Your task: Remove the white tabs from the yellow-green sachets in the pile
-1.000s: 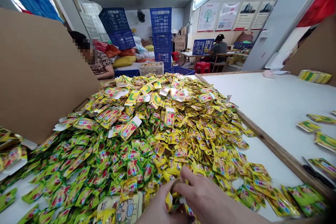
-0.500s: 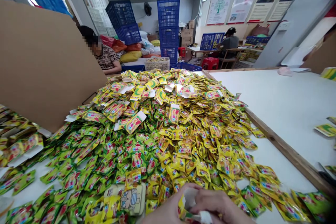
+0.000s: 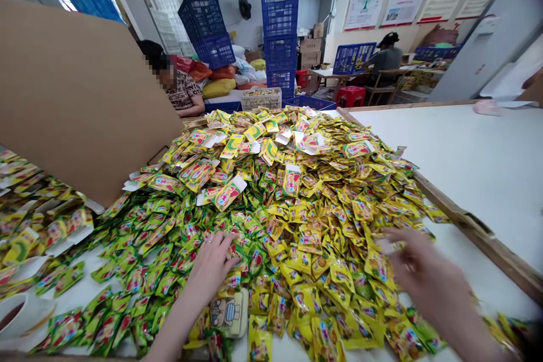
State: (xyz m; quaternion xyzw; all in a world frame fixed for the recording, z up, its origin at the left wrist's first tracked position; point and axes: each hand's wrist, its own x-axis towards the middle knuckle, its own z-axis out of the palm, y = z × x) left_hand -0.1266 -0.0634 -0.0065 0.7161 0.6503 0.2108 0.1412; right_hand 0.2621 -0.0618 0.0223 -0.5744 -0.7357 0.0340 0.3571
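My left hand [image 3: 214,260], with a ring on one finger, reaches onto the green candy packets [image 3: 182,232] left of the middle. Its thumb and fingers are apart, with a packet showing between them. Over the yellow candy packets [image 3: 335,277] at the right hovers my right hand [image 3: 424,268], smeared by motion. Whether it holds a packet I cannot make out. A flat tin with a cartoon picture [image 3: 229,314] lies below my left hand, partly covered by packets. Small yellow printed boxes [image 3: 229,193] with white flaps lie higher on the heap.
A large cardboard sheet [image 3: 85,107] stands at the left, beside more boxes [image 3: 70,229]. A cup [image 3: 21,317] sits at the lower left. A wooden strip [image 3: 479,232] edges the table on the right. Behind are stacked blue crates [image 3: 280,39] and two seated people.
My hands have come apart from the small open box they held at the lower middle. The left has gone to the green packets, the right to the yellow ones. The view has shifted slightly.
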